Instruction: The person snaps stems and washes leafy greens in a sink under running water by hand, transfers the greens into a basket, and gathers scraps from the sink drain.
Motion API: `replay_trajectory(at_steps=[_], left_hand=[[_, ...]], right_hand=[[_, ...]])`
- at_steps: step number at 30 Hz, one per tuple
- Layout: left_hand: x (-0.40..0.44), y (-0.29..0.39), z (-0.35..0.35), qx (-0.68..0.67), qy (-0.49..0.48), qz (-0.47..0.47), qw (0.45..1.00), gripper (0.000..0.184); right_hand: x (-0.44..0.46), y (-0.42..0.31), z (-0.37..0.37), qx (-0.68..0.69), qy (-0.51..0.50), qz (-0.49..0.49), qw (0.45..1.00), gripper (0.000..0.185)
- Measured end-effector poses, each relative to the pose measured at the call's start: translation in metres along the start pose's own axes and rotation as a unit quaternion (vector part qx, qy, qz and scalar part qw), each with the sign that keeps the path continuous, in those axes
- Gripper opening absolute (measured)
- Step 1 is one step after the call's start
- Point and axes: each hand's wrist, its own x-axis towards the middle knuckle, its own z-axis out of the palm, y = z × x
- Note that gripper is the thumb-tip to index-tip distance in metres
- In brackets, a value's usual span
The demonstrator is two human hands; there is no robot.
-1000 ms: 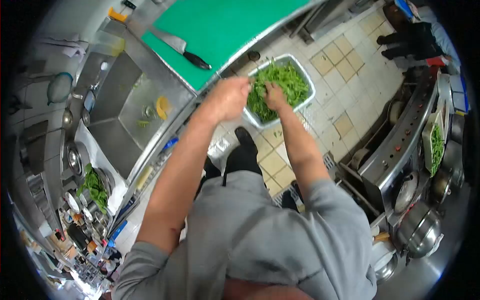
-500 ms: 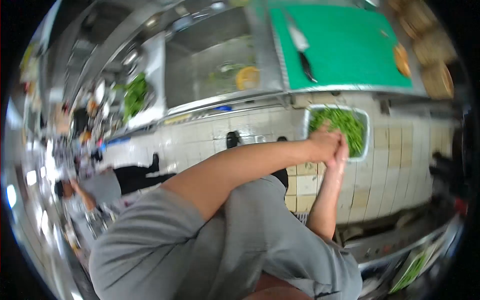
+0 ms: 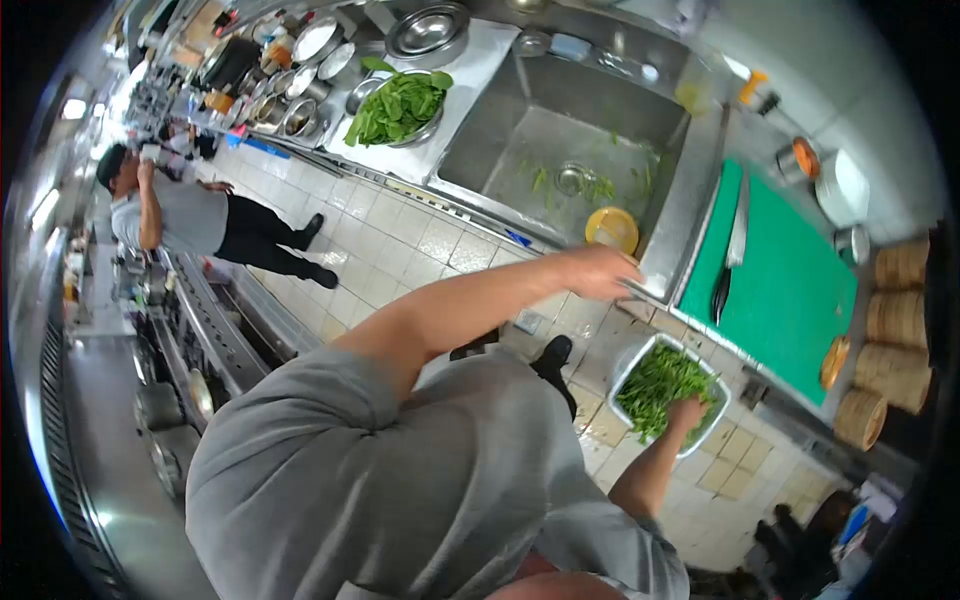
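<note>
My left hand (image 3: 600, 273) is stretched out over the front edge of the sink (image 3: 560, 115), close to its near right corner. Its fingers point right and look loosely extended, slightly blurred, with nothing visible in them. Low in front of me, a white plastic basket (image 3: 622, 372) holds cut leafy greens (image 3: 660, 385). My right hand (image 3: 686, 412) is down in the basket at its right side, fingers curled into the greens and partly hidden by them. A yellow round container (image 3: 612, 231) sits in the sink's near corner, beside my left hand.
A green cutting board (image 3: 780, 270) carries a knife (image 3: 735, 250). Bamboo steamers (image 3: 890, 375) stand at the right. Left of the sink is a bowl of leafy vegetables (image 3: 400, 108). Another person (image 3: 185, 215) stands on the tiled floor at the left, near the stove side.
My hands were together over the basket and are now apart. The left moved up to the sink edge; the right went into the greens. The view turned, showing more of the sink and counter.
</note>
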Motion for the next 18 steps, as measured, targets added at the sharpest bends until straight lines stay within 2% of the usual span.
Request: replay_trajectory(at_steps=[1,2,4,5,6,7,8,9,10,11,12,13,15,17,18], left_hand=[[-0.029,-0.028,-0.029,0.049,0.069,-0.035,0.996,0.033],[-0.055,-0.075,-0.048,0.061,0.061,-0.136,0.987,0.035],[-0.128,-0.146,-0.087,0.076,0.195,-0.207,0.956,0.042],[-0.152,-0.175,-0.102,0.075,0.192,-0.281,0.937,0.041],[-0.164,-0.193,-0.112,0.052,0.229,-0.364,0.901,0.038],[-0.185,-0.234,-0.116,0.106,0.245,-0.294,0.918,0.039],[-0.191,-0.241,-0.12,0.117,0.236,-0.321,0.91,0.039],[-0.197,-0.234,-0.129,0.131,0.228,-0.353,0.898,0.04],[-0.193,-0.219,-0.136,0.122,0.226,-0.352,0.9,0.04],[-0.184,-0.198,-0.143,0.135,0.216,-0.381,0.889,0.036],[-0.181,-0.188,-0.142,0.147,0.206,-0.413,0.875,0.034],[-0.184,-0.189,-0.137,0.139,0.205,-0.416,0.875,0.034],[-0.188,-0.202,-0.135,0.106,0.296,-0.425,0.849,0.032],[-0.193,-0.22,-0.124,0.19,0.306,-0.37,0.856,0.025],[-0.189,-0.212,-0.128,0.165,0.306,-0.387,0.854,0.026]], right_hand=[[0.018,0.014,0.013,0.146,-0.017,-0.009,0.989,0.05],[0.017,-0.008,-0.007,0.139,-0.022,-0.019,0.99,0.05],[0.006,-0.047,-0.079,0.194,0.011,-0.091,0.977,0.035],[0.017,-0.068,-0.081,0.177,0.007,-0.01,0.984,0.03],[0.009,-0.113,-0.12,0.312,0.021,-0.074,0.947,0.024],[0.021,-0.142,-0.111,0.294,0.098,-0.16,0.937,0.021],[0.016,-0.205,-0.142,0.382,-0.004,-0.136,0.914,0.02],[0.006,-0.27,-0.172,0.405,-0.039,-0.201,0.891,0.02],[0.017,-0.31,-0.153,0.424,-0.087,-0.248,0.867,0.021],[0.007,-0.372,-0.179,0.444,-0.146,-0.292,0.834,0.02],[0.03,-0.4,-0.129,0.426,-0.239,-0.26,0.833,0.018],[0.041,-0.427,-0.105,0.301,-0.216,-0.337,0.866,0.024],[0.065,-0.47,-0.054,0.087,-0.299,-0.355,0.881,0.032],[0.06,-0.488,-0.044,-0.058,-0.401,-0.378,0.833,0.031],[0.058,-0.496,-0.033,-0.076,-0.34,-0.393,0.851,0.029]])
